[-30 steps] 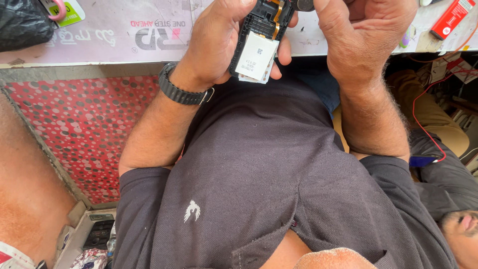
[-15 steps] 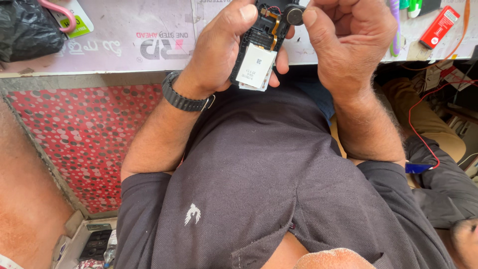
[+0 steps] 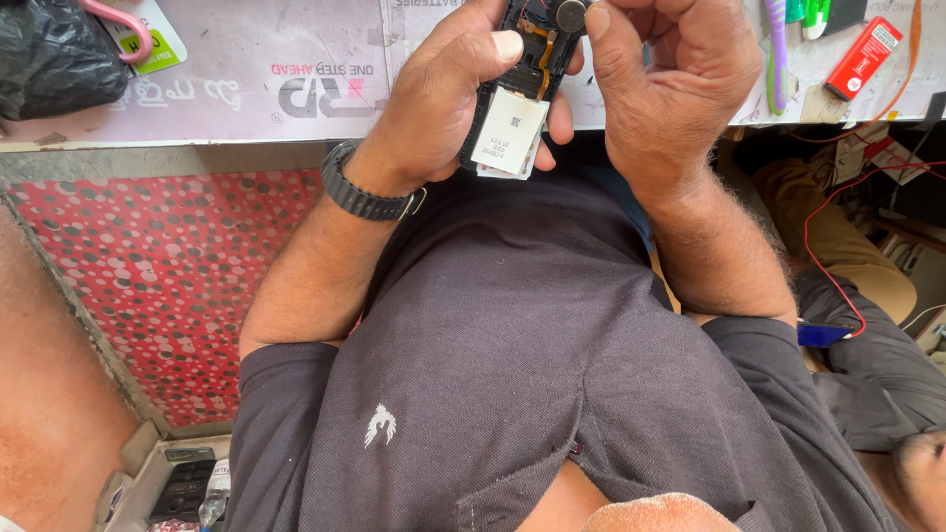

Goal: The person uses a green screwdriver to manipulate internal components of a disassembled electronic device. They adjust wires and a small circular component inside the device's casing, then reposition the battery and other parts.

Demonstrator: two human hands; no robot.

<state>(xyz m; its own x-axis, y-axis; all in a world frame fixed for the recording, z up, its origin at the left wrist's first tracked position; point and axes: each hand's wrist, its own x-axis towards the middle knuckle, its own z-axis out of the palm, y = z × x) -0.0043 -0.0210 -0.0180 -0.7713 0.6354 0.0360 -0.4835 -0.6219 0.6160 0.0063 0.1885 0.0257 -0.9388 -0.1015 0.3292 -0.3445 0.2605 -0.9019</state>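
Since the earlier frame both hands have drifted slightly up toward the pale printed bench (image 3: 246, 89), carrying the opened black phone with its bare circuit board and white-labelled battery (image 3: 512, 128). The left hand (image 3: 443, 108) is clamped round the phone's body, thumb across its edge. The right hand (image 3: 670, 89), fingers curled, thumb tip at the small round component near the top, seems to be probing or seating that part, which likely calls for fine fingertip pressure.

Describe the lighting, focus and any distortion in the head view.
Head view: even daylight, no harsh glare; left hand and right hand holding the opened phone are sharp; phone cut off by the top edge; wide-angle lens stretches the dark shirt; soft shadow under the counter.
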